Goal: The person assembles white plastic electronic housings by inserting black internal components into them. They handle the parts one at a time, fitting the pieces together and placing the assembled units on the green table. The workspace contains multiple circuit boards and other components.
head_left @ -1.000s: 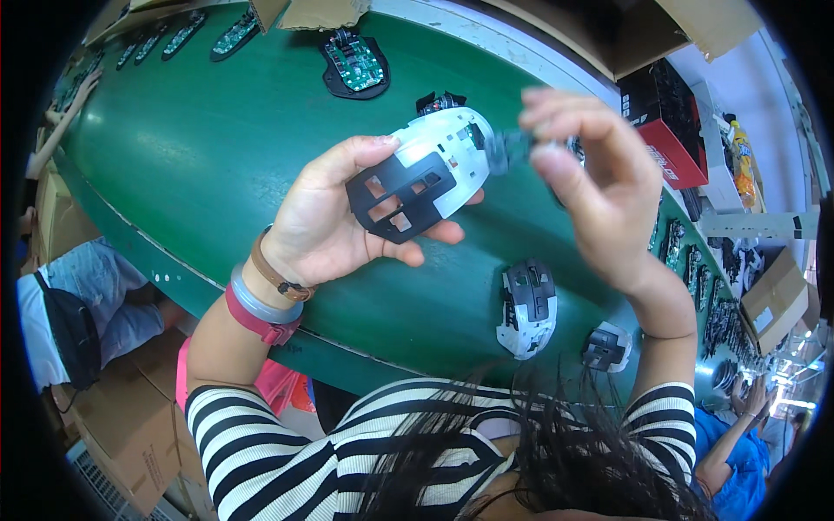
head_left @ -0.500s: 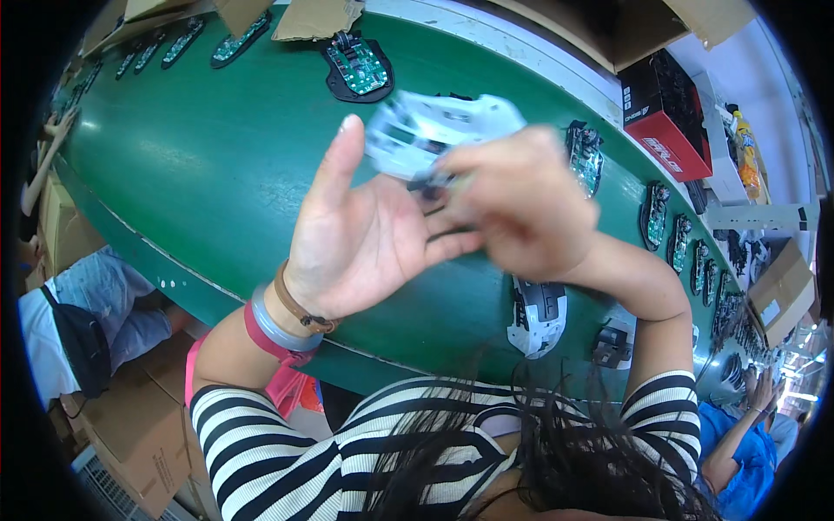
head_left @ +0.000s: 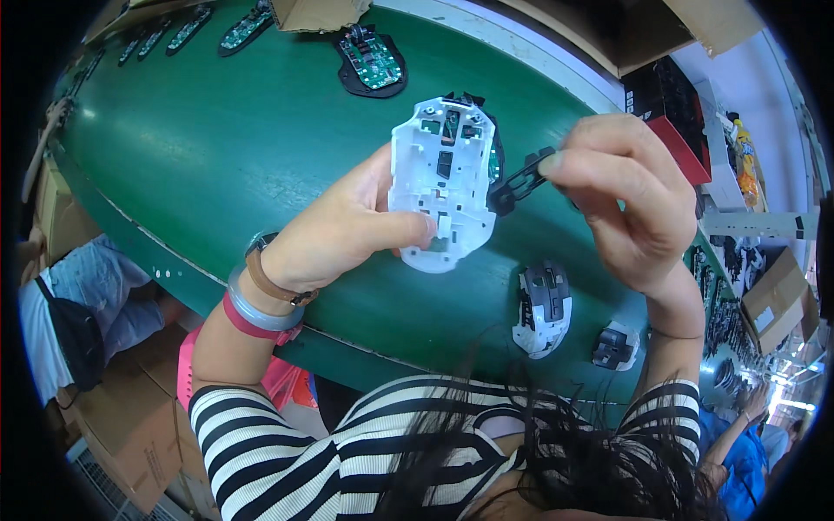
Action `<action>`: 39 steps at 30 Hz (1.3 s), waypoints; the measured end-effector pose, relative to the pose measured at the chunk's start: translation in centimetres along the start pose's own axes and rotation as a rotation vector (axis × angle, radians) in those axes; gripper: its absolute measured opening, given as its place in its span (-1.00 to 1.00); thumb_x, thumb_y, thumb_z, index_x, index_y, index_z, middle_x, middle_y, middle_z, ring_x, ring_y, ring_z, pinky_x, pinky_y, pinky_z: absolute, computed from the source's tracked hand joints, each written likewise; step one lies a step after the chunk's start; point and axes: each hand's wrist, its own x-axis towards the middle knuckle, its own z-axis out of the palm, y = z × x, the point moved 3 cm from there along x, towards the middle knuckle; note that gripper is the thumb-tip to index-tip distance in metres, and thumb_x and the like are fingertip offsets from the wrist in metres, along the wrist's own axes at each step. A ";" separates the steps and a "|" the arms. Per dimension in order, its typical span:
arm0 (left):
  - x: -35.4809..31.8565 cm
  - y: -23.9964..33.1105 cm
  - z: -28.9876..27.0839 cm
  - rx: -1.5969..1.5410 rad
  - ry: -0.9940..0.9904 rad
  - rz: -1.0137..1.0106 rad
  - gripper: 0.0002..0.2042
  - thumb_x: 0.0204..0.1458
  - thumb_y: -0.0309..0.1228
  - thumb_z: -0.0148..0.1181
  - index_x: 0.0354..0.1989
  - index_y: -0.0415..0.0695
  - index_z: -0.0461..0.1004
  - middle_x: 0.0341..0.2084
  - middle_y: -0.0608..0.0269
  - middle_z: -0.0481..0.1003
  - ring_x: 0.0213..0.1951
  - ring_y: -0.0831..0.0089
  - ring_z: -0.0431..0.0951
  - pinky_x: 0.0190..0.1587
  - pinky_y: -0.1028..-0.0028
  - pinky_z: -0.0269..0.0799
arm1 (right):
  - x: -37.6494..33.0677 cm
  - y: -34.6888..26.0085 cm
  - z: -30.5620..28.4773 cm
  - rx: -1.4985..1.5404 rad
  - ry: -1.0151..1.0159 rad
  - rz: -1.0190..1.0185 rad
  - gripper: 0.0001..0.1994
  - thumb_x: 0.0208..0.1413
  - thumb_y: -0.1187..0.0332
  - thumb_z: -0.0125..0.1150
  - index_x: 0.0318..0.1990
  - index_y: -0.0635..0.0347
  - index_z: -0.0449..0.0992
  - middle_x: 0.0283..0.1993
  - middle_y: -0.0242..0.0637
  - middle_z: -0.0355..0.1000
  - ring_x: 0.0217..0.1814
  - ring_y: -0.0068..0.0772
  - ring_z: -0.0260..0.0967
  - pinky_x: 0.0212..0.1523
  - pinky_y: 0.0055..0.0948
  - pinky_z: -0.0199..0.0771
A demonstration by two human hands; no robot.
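My left hand (head_left: pixel 356 217) grips a white computer mouse shell (head_left: pixel 443 187), its hollow inner side facing up, the thumb pressed on its lower left edge. Between the thumb and fingers of my right hand (head_left: pixel 621 191) is a slim black plastic part (head_left: pixel 521 184) with openings in it. Its lower end comes up to the shell's right edge; whether they touch I cannot tell. Behind the shell, a mouse base with a green circuit board (head_left: pixel 496 161) is mostly hidden. Nearer me on the green table lie a grey-and-white mouse shell (head_left: pixel 544 308) and a small grey-and-white piece (head_left: pixel 615 346).
Another black mouse base with a circuit board (head_left: pixel 373 62) lies toward the far side. Several more line the table (head_left: pixel 217 174) at the far left. A cardboard box (head_left: pixel 317 13) stands at the far edge, a red-and-black box (head_left: pixel 673 113) at the right. Other people sit at both sides.
The white shell has turned from lying sideways to upright with its hollow side up, now held by my left hand. My right hand has moved right, off the shell, holding the black part.
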 end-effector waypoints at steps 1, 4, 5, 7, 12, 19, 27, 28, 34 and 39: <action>0.2 0.3 0.2 -0.022 0.012 0.015 -0.34 -0.02 -0.46 0.26 0.29 -0.22 0.16 -0.06 0.24 0.47 -0.11 0.49 0.51 -0.04 0.46 0.44 | 0.4 0.1 0.3 -0.024 -0.027 -0.065 -0.75 -0.12 0.68 0.28 -0.22 0.32 0.57 -0.28 -0.19 0.41 -0.22 -0.27 0.39 -0.20 -0.41 0.42; 0.4 0.5 0.0 -0.033 -0.002 0.089 -0.29 -0.05 -0.48 0.27 0.33 -0.21 0.11 -0.03 0.28 0.42 -0.07 0.52 0.45 -0.01 0.48 0.40 | 1.5 0.6 1.9 -0.086 -0.101 -0.134 -0.71 -0.19 0.66 0.29 -0.23 0.25 0.58 -0.28 -0.22 0.40 -0.19 -0.20 0.39 -0.17 -0.33 0.42; 0.3 0.4 -0.1 -0.026 -0.018 0.115 -0.27 -0.05 -0.48 0.26 0.34 -0.21 0.09 -0.01 0.29 0.41 -0.06 0.53 0.43 0.00 0.49 0.38 | 1.8 0.8 2.6 -0.095 -0.128 -0.116 -0.71 -0.21 0.65 0.30 -0.24 0.20 0.59 -0.28 -0.24 0.37 -0.19 -0.19 0.36 -0.18 -0.32 0.40; 0.0 0.7 -0.1 0.039 -0.060 0.071 -0.32 -0.03 -0.55 0.18 0.33 -0.23 0.08 0.05 0.27 0.36 0.05 0.53 0.38 0.12 0.45 0.32 | 2.2 1.1 3.8 -0.117 -0.179 -0.087 -0.70 -0.24 0.64 0.31 -0.26 0.14 0.60 -0.30 -0.28 0.32 -0.20 -0.20 0.32 -0.21 -0.32 0.37; 0.2 0.4 0.0 0.058 0.016 0.030 -0.35 -0.01 -0.48 0.22 0.31 -0.23 0.15 0.02 0.29 0.39 0.02 0.53 0.39 0.11 0.47 0.31 | 2.7 1.4 4.8 -0.154 -0.219 -0.024 -0.69 -0.27 0.59 0.36 -0.26 0.10 0.62 -0.35 -0.31 0.24 -0.25 -0.24 0.26 -0.28 -0.33 0.33; 0.1 0.0 -0.2 0.165 0.080 0.032 -0.41 0.00 -0.49 0.26 0.25 -0.23 0.23 -0.01 0.28 0.42 0.02 0.53 0.40 0.11 0.46 0.32 | 2.1 1.1 5.1 -0.167 -0.261 -0.012 -0.72 -0.24 0.53 0.40 -0.26 0.09 0.62 -0.33 -0.31 0.27 -0.25 -0.25 0.27 -0.28 -0.34 0.32; 0.2 0.1 -0.1 0.211 0.068 0.022 -0.35 -0.01 -0.49 0.32 0.28 -0.22 0.19 0.01 0.28 0.42 0.01 0.52 0.42 0.09 0.46 0.35 | 1.8 1.1 4.5 -0.188 -0.312 -0.030 -0.66 -0.30 0.55 0.35 -0.23 0.08 0.62 -0.30 -0.31 0.30 -0.21 -0.25 0.30 -0.23 -0.30 0.31; 0.2 0.1 -0.1 0.202 0.069 0.021 -0.35 -0.01 -0.48 0.32 0.28 -0.22 0.19 0.01 0.28 0.42 0.01 0.52 0.42 0.08 0.46 0.35 | 1.8 1.1 4.6 -0.190 -0.313 -0.044 -0.64 -0.31 0.55 0.33 -0.22 0.08 0.61 -0.29 -0.31 0.30 -0.20 -0.25 0.30 -0.21 -0.30 0.31; 0.1 0.0 -0.5 0.242 0.093 -0.037 -0.38 -0.02 -0.52 0.29 0.26 -0.20 0.22 -0.03 0.29 0.43 -0.01 0.53 0.43 0.06 0.46 0.37 | 2.1 0.6 5.3 -0.253 -0.331 -0.122 -0.62 -0.30 0.54 0.29 -0.18 0.10 0.58 -0.29 -0.32 0.30 -0.19 -0.26 0.31 -0.18 -0.33 0.28; 0.3 -0.2 -1.0 0.330 0.116 -0.072 -0.47 -0.07 -0.56 0.24 0.15 -0.23 0.31 -0.16 0.33 0.48 -0.13 0.56 0.46 -0.02 0.49 0.40 | 2.3 0.7 5.5 -0.231 -0.409 -0.072 -0.68 -0.22 0.53 0.31 -0.19 0.13 0.57 -0.28 -0.31 0.31 -0.20 -0.27 0.31 -0.18 -0.33 0.28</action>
